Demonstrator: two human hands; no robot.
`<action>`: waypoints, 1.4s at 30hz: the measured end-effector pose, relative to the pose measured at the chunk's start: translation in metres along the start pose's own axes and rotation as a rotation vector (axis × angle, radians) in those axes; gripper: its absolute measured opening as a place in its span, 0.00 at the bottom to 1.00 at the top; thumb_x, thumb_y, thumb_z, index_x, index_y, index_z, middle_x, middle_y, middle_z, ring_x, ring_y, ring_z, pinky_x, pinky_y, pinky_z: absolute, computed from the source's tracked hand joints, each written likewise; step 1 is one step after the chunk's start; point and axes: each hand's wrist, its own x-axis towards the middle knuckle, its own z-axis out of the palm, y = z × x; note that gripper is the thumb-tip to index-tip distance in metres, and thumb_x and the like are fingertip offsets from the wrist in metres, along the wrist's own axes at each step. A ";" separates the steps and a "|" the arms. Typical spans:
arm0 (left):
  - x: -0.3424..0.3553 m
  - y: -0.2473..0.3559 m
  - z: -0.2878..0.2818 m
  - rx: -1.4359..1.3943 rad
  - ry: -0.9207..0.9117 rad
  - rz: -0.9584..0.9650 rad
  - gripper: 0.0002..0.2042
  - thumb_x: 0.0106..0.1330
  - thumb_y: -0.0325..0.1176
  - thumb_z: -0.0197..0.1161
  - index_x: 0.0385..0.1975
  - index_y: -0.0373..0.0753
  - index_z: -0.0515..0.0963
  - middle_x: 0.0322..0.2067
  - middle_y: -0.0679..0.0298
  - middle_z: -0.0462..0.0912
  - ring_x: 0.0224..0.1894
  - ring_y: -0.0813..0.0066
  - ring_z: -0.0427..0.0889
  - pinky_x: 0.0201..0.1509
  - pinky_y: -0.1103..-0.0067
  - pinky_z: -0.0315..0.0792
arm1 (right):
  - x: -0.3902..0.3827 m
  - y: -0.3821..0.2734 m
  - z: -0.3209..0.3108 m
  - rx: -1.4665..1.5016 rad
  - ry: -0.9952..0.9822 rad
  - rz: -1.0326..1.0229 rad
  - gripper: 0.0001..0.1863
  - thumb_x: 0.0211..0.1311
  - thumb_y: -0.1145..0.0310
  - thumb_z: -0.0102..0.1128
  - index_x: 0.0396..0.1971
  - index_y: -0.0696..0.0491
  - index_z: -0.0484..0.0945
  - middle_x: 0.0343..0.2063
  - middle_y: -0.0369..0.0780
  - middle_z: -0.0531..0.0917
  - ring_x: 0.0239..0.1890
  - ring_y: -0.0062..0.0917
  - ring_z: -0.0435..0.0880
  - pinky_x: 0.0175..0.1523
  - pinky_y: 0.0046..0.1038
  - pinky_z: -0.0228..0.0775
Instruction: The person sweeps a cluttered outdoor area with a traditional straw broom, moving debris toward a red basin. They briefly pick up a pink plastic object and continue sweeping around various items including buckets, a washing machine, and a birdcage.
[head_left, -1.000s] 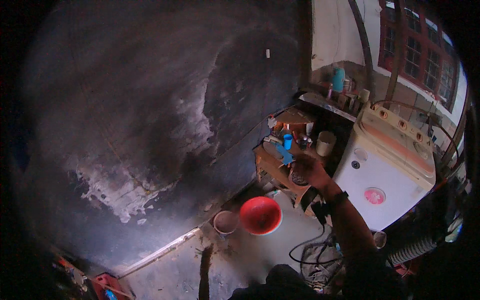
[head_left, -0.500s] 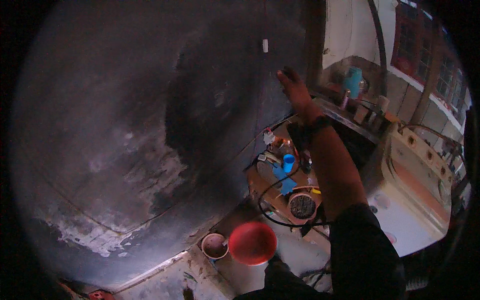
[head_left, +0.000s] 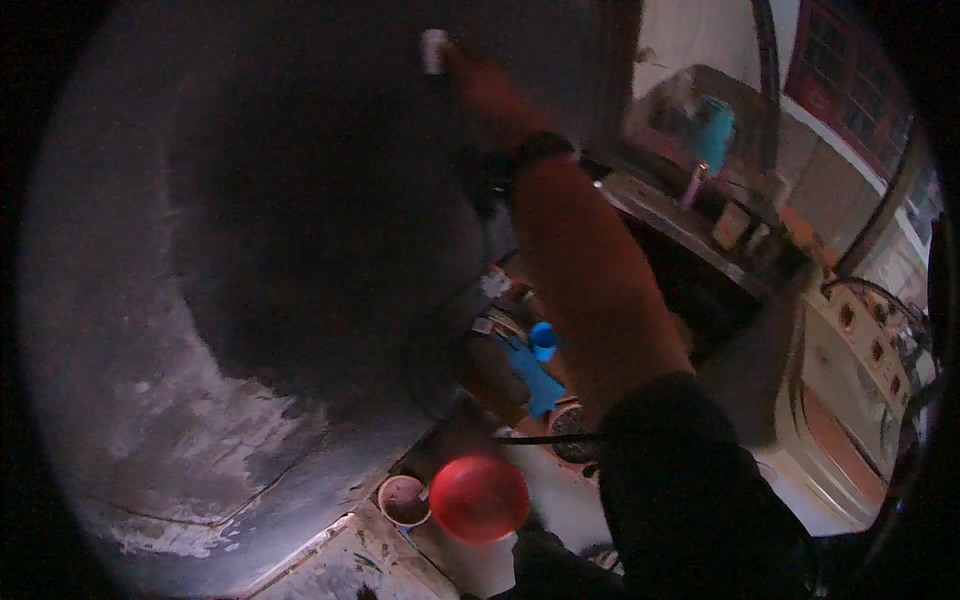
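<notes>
Right hand [head_left: 490,95] is stretched out far and up, fingers [head_left: 453,60] at the right edge of the small white oblong fitting [head_left: 433,50] on the dark wall [head_left: 300,230]. Fingers look partly curled, but it's blurred there – can't tell how far open they are, or whether they grip the fitting or only touch it.

Black wristband [head_left: 540,148] on that arm. Forearm and dark sleeve [head_left: 680,480] block the right part of the tabletop [head_left: 488,370]. What shows of it: blue cup [head_left: 543,340], blue sheet [head_left: 530,375] just nearer, round tub [head_left: 567,428] with dark contents at the near end. Black cable [head_left: 545,439] cuts across the view of the tub.

Floor side, near: red basin [head_left: 480,498], with a smaller pinkish-brown bowl [head_left: 403,500] just to its left.

Right of the arm: shelf [head_left: 655,210] with bottles and boxes, teal jug [head_left: 714,130] behind it. Washing machine [head_left: 840,430] takes up the near right – control knobs along its far right edge.
</notes>
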 end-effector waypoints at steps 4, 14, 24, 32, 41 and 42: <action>0.003 0.012 0.009 0.054 -0.034 0.007 0.12 0.58 0.30 0.72 0.37 0.33 0.79 0.21 0.57 0.81 0.18 0.65 0.81 0.19 0.70 0.73 | -0.024 -0.009 0.010 0.201 -0.111 -0.029 0.30 0.75 0.43 0.43 0.56 0.54 0.77 0.51 0.44 0.82 0.54 0.30 0.77 0.59 0.32 0.67; -0.008 -0.009 0.025 0.159 -0.101 0.059 0.12 0.58 0.30 0.72 0.37 0.33 0.78 0.21 0.57 0.81 0.18 0.66 0.80 0.18 0.70 0.73 | -0.097 -0.113 -0.002 -0.211 -0.173 -0.406 0.23 0.79 0.53 0.37 0.58 0.52 0.75 0.55 0.50 0.78 0.57 0.45 0.78 0.63 0.41 0.68; -0.031 -0.077 0.011 0.197 -0.152 0.140 0.13 0.58 0.30 0.72 0.38 0.33 0.77 0.22 0.58 0.81 0.18 0.66 0.80 0.18 0.70 0.73 | -0.136 -0.191 0.036 0.852 -0.154 0.105 0.20 0.64 0.63 0.68 0.50 0.57 0.74 0.42 0.39 0.82 0.41 0.29 0.84 0.47 0.32 0.77; -0.044 -0.132 -0.001 0.262 -0.214 0.195 0.13 0.58 0.30 0.72 0.38 0.32 0.76 0.22 0.58 0.80 0.18 0.67 0.80 0.18 0.70 0.73 | -0.195 -0.219 0.038 0.513 0.127 0.114 0.35 0.62 0.58 0.70 0.62 0.63 0.67 0.49 0.50 0.80 0.51 0.34 0.81 0.55 0.36 0.73; -0.063 -0.178 0.020 0.498 -0.305 0.182 0.14 0.58 0.30 0.72 0.39 0.32 0.76 0.22 0.58 0.80 0.18 0.67 0.80 0.18 0.71 0.72 | -0.499 -0.093 -0.014 -0.113 -0.246 0.405 0.27 0.59 0.53 0.69 0.49 0.59 0.79 0.39 0.48 0.86 0.42 0.35 0.85 0.48 0.36 0.76; -0.066 -0.184 0.023 0.532 -0.312 0.173 0.14 0.58 0.30 0.72 0.39 0.32 0.76 0.22 0.58 0.80 0.18 0.67 0.80 0.18 0.71 0.72 | -0.560 -0.082 -0.017 -0.015 -0.196 0.508 0.25 0.59 0.53 0.68 0.48 0.58 0.78 0.37 0.47 0.85 0.40 0.35 0.84 0.47 0.37 0.76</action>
